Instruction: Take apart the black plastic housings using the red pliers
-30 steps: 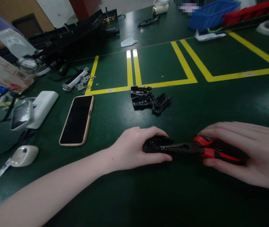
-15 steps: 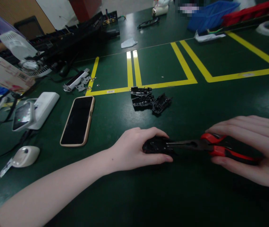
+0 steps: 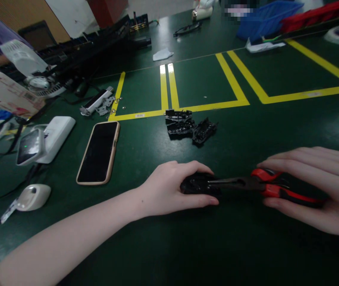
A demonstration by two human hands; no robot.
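Note:
My left hand grips a small black plastic part between thumb and fingers, low over the green table. In my right hand are needle-nose pliers with red and black handles. Their long jaws point left, and the tips meet the black part; whether they pinch anything on it is too dark to tell. Beyond my hands lie similar black plastic pieces, with another one tilted against their right side.
Left of my forearm lie a phone in a tan case, a white power bank and a cream-coloured device. Metal pieces sit by the yellow tape. A blue bin stands far right.
My right hand and the pliers have shifted slightly left, with the tips a little further over the black part. My left hand stays nearly still.

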